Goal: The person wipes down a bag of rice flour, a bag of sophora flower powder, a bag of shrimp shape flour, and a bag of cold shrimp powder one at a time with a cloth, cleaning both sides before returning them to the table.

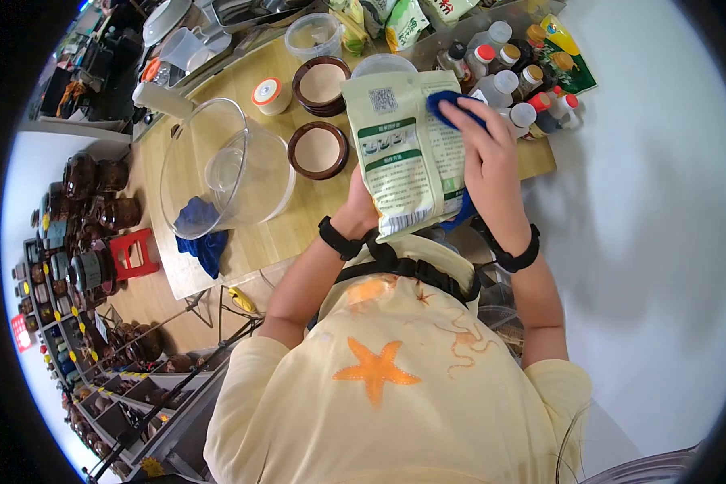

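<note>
My left hand [363, 202] holds a pale green printed bag [399, 173] by its lower left side, in front of my chest. Its back, with a code square and a barcode, faces up. My right hand [488, 149] presses a dark blue cloth [448, 111] on the bag's upper right part, fingers bent over the cloth. Left of the bag, two brown-rimmed bowls [318, 151] stand on the wooden table [258, 242]. A large clear glass bowl [278, 173] is farther left, with another blue cloth [206, 250] at its near side.
A white-and-orange spool [271, 95] and a clear tub [313, 36] stand near the back. Bottles with coloured caps [504, 85] crowd the right back corner beside a white wall [637, 202]. Jars fill shelves at the far left, near a red stool [135, 254].
</note>
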### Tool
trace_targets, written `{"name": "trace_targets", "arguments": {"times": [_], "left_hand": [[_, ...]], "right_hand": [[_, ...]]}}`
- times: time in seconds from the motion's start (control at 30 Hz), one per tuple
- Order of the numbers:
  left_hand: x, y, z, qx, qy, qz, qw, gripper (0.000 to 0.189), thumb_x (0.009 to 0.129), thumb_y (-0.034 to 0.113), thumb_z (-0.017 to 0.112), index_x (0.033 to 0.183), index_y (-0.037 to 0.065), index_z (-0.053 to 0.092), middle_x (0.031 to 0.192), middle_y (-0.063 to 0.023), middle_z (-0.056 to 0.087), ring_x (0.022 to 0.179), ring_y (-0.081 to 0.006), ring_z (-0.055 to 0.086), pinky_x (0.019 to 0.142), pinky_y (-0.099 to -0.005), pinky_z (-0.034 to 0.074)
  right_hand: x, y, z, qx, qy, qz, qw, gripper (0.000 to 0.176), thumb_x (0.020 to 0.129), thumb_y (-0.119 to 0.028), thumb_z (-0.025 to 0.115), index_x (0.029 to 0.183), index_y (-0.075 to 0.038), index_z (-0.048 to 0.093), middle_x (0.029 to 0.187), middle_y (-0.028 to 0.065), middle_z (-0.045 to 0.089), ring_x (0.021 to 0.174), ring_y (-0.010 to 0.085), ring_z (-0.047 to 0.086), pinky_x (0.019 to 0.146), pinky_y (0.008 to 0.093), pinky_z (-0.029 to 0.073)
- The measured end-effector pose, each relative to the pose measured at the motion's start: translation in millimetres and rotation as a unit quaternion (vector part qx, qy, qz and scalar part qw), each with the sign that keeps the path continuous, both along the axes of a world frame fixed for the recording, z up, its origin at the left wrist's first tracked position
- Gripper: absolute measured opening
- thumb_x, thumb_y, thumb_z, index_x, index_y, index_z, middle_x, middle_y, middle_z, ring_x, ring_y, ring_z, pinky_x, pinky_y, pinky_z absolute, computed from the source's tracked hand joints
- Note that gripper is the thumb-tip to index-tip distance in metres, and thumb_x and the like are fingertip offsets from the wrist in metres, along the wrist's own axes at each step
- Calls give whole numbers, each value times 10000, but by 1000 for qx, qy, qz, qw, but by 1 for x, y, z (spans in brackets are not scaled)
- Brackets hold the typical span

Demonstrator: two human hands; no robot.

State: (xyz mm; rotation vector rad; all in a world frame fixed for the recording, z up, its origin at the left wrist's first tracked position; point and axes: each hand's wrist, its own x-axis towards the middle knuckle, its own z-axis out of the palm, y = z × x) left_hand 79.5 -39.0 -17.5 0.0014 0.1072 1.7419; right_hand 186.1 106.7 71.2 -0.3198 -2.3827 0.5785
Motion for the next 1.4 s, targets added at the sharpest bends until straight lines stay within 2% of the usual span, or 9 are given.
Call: {"name": "trace_targets", "arguments": {"times": [0.43,0.53,0.6,0.63,0.73,1.0,1.13,1.23,1.4], "left_hand": [[1,0,-16,-41,58,32,997,496,938,446,274,1238,96,458,1187,-102,546,1066,-236,550,936,-366,434],[13,-4,-54,161,-347,49,923,494,934,452,283,1232,100,461,1168,-104,553,1040,-237,561,913,-365,452],[7,-12,-58,-89,168,159,969,508,930,456,285,1230,84,461,1163,-130,550,1034,-263,558,914,-371,452],[4,-15,-51,-233,358,157,891,516,928,457,286,1229,77,461,1160,-142,548,1032,-276,556,915,-374,452],[-16,-16,-32,40,-10,84,996,582,921,474,267,1256,26,429,1210,-199,511,1072,-359,523,922,-452,442],[-19,-7,-23,-94,1,130,987,577,922,453,301,1282,13,399,1234,-221,489,1091,-373,514,944,-476,423],[-18,-9,-27,52,-110,102,987,544,925,434,332,1264,18,421,1230,-180,507,1069,-342,534,931,-469,429],[-18,-9,-22,24,-26,134,990,475,941,361,344,1262,22,427,1230,-155,515,1065,-310,544,919,-438,447],[-20,-3,-37,94,-45,122,987,534,930,415,331,1296,31,388,1265,-158,483,1103,-319,513,954,-436,416]], "right_hand": [[-26,-48,-8,-15,-22,124,992,442,707,23,505,1136,-73,547,1081,105,501,919,319,449,849,380,395],[-19,-62,-9,-14,-47,188,981,448,671,70,483,1075,-90,595,1103,70,517,962,281,468,858,357,392],[-13,-64,-19,-8,-53,242,969,427,672,67,488,1056,-84,598,1127,66,514,957,284,463,857,349,392],[-7,-67,-20,-20,-76,254,964,409,663,65,505,1034,-77,602,1144,56,518,982,296,442,878,354,383],[8,-70,-15,-8,-103,272,957,411,653,71,518,1026,-77,607,1124,40,532,1012,309,423,895,363,377],[29,-44,-9,33,-99,217,970,341,689,9,546,1000,-99,636,1166,20,535,1030,302,432,919,367,378],[29,-32,-13,48,-47,86,994,385,695,33,528,1030,-123,638,1155,32,557,999,289,465,903,372,379],[25,-26,-17,8,-20,-7,1000,420,696,64,502,1039,-134,643,1152,45,563,955,280,497,881,378,381],[22,-46,-24,54,5,51,997,418,687,40,527,1054,-123,642,1158,26,559,968,278,473,869,369,385]]}}
